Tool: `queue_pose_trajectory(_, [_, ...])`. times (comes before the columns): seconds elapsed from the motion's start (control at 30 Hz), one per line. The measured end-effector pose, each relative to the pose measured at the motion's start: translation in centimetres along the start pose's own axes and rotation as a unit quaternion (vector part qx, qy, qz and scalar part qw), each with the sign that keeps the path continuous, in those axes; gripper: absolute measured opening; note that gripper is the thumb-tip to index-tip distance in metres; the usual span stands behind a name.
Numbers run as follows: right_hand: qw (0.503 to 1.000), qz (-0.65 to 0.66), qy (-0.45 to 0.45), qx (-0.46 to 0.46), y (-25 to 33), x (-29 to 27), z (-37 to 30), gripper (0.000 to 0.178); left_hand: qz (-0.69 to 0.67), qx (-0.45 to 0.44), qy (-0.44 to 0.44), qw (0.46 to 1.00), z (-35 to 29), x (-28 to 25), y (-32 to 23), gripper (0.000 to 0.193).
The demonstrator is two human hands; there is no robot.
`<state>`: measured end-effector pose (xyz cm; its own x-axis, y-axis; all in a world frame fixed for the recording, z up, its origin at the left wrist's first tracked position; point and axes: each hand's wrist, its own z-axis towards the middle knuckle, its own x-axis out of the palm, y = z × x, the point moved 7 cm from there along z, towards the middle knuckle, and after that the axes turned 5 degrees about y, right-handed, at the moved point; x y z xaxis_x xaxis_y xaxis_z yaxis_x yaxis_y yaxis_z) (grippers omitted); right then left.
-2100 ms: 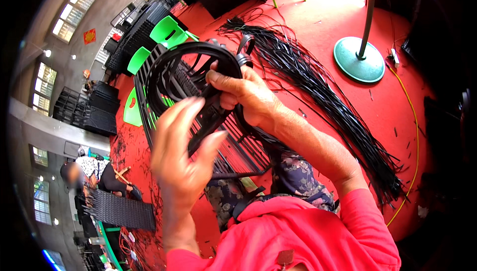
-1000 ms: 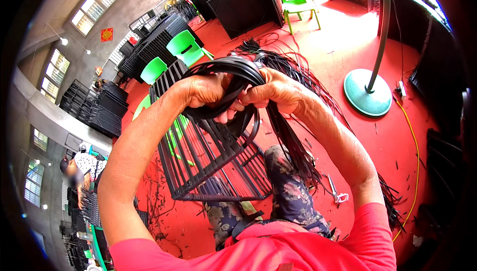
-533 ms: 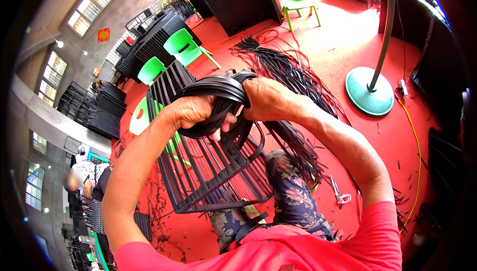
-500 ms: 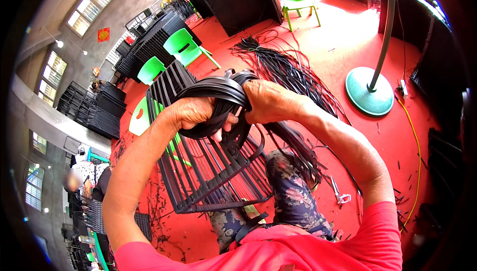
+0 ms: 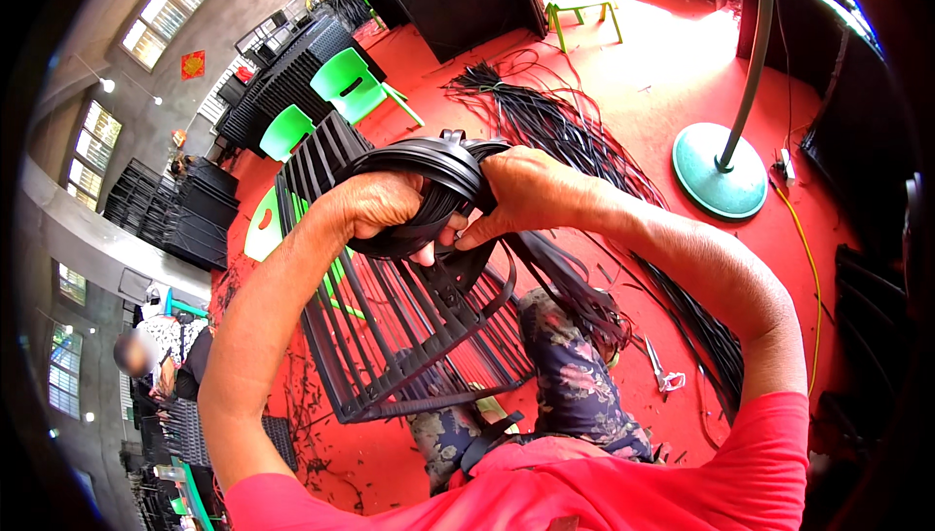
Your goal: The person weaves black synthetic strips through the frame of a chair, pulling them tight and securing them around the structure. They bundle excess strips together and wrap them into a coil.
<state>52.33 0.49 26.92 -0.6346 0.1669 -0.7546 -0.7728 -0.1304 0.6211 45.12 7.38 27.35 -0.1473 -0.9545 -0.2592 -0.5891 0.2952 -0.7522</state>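
Observation:
A thick coil of flat black strips is gripped between my two hands in front of me. My left hand has its fingers wrapped round the coil's left side, some fingertips showing under it. My right hand clasps the right side, thumb pointing down and in toward the coil's middle. Loose strip ends trail below my right hand toward my knee. Under the coil a black frame strung with many parallel strips leans tilted against my legs.
Long black strips lie heaped on the red floor ahead. Scissors rest right of my knee. A pole on a round green base stands at right beside a yellow cable. Green chairs stand beyond the frame; another person sits far left.
My right hand has turned slightly on the coil, its thumb now lower and nearer the middle. My right elbow has swung outward, and the view has shifted a little.

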Motion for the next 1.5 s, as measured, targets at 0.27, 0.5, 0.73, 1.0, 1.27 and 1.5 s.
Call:
queue_pose_trajectory(0.27, [0.95,0.308,0.051,0.031,-2.2,1.9,-0.4,0.036,0.044,-0.064,-0.018,0.997,0.2,-0.5,0.4,0.023])
queue_pose_trajectory(0.5, [0.935,0.329,-0.131,0.021,-3.7,3.0,-2.4,0.022,0.137,0.078,-0.053,0.986,0.4,-0.6,-1.1,0.032])
queue_pose_trajectory(0.73, [0.966,0.012,-0.255,-0.046,-1.7,1.3,-3.0,0.023,0.153,0.111,-0.109,0.976,0.1,-0.9,-1.2,0.038])
queue_pose_trajectory(1.0, [0.877,0.399,-0.267,-0.011,-3.9,1.5,-1.9,0.022,-0.002,0.064,-0.088,0.994,1.0,-1.0,-0.9,0.032])
queue_pose_trajectory(1.27, [0.765,0.61,-0.195,-0.068,-3.9,2.5,-0.5,0.021,-0.112,0.141,-0.119,0.976,1.6,-0.8,-0.3,0.027])
queue_pose_trajectory(1.5, [0.836,0.526,-0.107,-0.115,-3.4,2.5,-2.2,0.034,-0.146,0.195,-0.156,0.957,2.1,-1.2,0.2,0.024])
